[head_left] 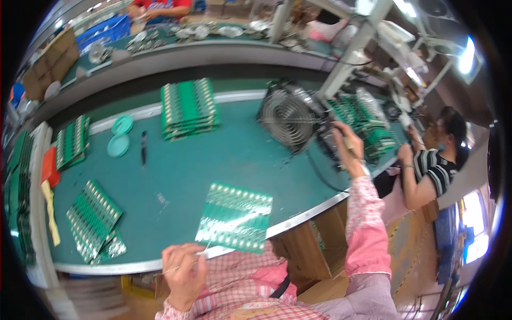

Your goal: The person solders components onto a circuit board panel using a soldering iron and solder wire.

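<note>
Standing on the far bench, a blue crate (104, 32) is seen with its contents too small to be told. Beside it, at the bench's left end, a cardboard box (50, 64) is placed; its inside is hidden. Below the table's front edge, an open carton (301, 248) is partly seen, and something green is shown inside it, too dim to be named. On the table (176, 176), two round teal dishes (118, 145) are set just touching or nearly so, near a slim black tool (143, 148); whether anything is held in them cannot be told.

The board (234, 216) is laid flat near the middle of the front edge, its lower right corner extended past the rim. Its lower left corner is neared by the left hand (184, 272), whose fingertips are pinched on a thin pale strand (207, 246); the strand is pointed up toward that corner, but whether the board is touched by strand or fingers cannot be told. Well apart from the board, up and to the right, the right hand (349, 149) is raised, its fingers closed around a slim handle (349, 143), just beside the black fan (288, 120). More boards are stacked at the back (189, 109), and others are piled loosely at the front left (93, 218).
</note>
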The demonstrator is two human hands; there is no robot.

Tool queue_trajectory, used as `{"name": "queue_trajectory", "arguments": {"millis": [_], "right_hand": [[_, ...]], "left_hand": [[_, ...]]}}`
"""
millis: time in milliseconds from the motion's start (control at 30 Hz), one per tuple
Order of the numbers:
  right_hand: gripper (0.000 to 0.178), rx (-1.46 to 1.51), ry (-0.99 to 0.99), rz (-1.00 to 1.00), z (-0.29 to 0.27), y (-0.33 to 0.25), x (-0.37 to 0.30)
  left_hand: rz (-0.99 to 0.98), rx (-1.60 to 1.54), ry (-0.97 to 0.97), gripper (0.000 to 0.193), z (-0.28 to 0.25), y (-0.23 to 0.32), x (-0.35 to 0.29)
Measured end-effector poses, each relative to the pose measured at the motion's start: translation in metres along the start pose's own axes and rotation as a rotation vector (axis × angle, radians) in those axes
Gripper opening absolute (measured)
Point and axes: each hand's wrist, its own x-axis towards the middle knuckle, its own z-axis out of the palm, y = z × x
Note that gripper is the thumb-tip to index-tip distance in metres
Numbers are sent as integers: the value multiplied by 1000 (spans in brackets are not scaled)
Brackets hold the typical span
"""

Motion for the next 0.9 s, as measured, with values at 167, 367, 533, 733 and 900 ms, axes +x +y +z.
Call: {"name": "queue_trajectory", "arguments": {"millis": [167, 367, 533, 733, 900], "right_hand": [[20, 365, 262, 155, -26, -63, -63], [12, 457, -8, -56, -5, -164, -172], [12, 648, -235, -268, 18, -201, -185], [18, 644, -307, -392, 28, -218, -182], [17, 565, -333, -453, 30, -224, -180]], "left_hand": [[-12, -28, -7, 13, 7, 4, 8], [40, -22, -4, 13, 8, 3, 6], [19, 2, -10, 15, 8, 0, 2], [9, -16, -17, 14, 9, -1, 4], [9, -23, -10, 14, 10, -3, 3]]}}
